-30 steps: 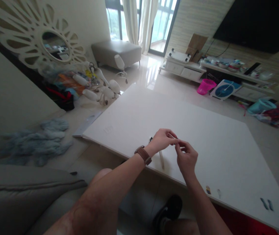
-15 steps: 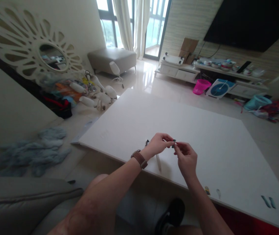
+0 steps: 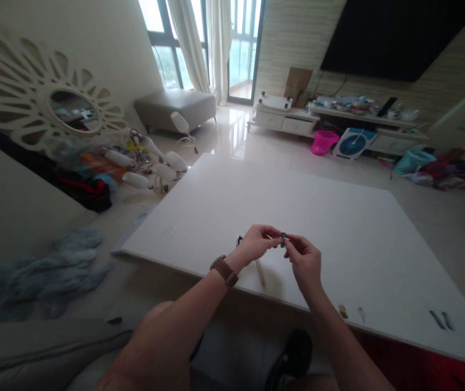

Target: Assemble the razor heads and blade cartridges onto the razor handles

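Between the fingertips of both hands is a small dark piece with a greenish face, too small to name. My left hand, with a brown-strapped watch on the wrist, pinches it from the left. From the right, the thumb and fingers of my right hand close on it. Both hands are held above the white tabletop. Partly hidden under my left hand lies a pale stick-like thing. A small black item shows just behind that hand.
Near the front edge lie a small yellow and dark piece, a small clear piece and two dark strips. A lamp with white shades stands on the floor at left. Beyond the table are a pink basket and a blue-white fan.
The view has shifted slightly to the right. The small piece between my fingers has turned, showing more of its greenish face. Both hands keep their pinch on it.
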Demonstrator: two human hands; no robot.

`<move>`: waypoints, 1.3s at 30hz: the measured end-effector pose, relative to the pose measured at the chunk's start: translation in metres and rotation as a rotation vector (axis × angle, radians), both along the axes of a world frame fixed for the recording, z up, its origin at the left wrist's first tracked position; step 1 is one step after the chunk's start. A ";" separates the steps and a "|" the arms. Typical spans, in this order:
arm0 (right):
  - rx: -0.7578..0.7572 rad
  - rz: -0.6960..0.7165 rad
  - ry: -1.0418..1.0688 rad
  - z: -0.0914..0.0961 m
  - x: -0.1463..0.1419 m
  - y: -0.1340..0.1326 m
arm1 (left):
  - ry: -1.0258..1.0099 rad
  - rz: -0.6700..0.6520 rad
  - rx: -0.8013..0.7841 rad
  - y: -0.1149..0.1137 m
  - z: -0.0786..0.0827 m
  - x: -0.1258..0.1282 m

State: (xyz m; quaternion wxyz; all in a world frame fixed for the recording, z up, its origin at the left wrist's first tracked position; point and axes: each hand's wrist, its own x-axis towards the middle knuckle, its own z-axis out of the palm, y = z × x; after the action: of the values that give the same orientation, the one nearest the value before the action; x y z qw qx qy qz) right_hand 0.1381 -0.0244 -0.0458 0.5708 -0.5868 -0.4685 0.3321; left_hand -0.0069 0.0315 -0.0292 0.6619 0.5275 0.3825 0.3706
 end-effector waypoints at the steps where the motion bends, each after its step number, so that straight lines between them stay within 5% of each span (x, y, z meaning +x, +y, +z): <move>1: 0.000 0.004 0.002 0.001 0.000 0.000 | 0.008 -0.003 0.010 0.000 0.000 -0.001; 25: 0.021 0.055 0.050 -0.002 0.000 0.000 | 0.119 0.027 0.087 -0.001 0.007 -0.004; 39: -0.037 0.108 0.370 -0.010 0.002 0.004 | 0.147 0.043 0.115 -0.003 0.005 -0.004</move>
State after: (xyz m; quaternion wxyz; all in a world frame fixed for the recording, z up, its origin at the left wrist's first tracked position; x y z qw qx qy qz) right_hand 0.1400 -0.0201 -0.0562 0.6179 -0.5000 -0.3800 0.4730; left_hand -0.0107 0.0284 -0.0247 0.5924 0.5821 0.4192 0.3667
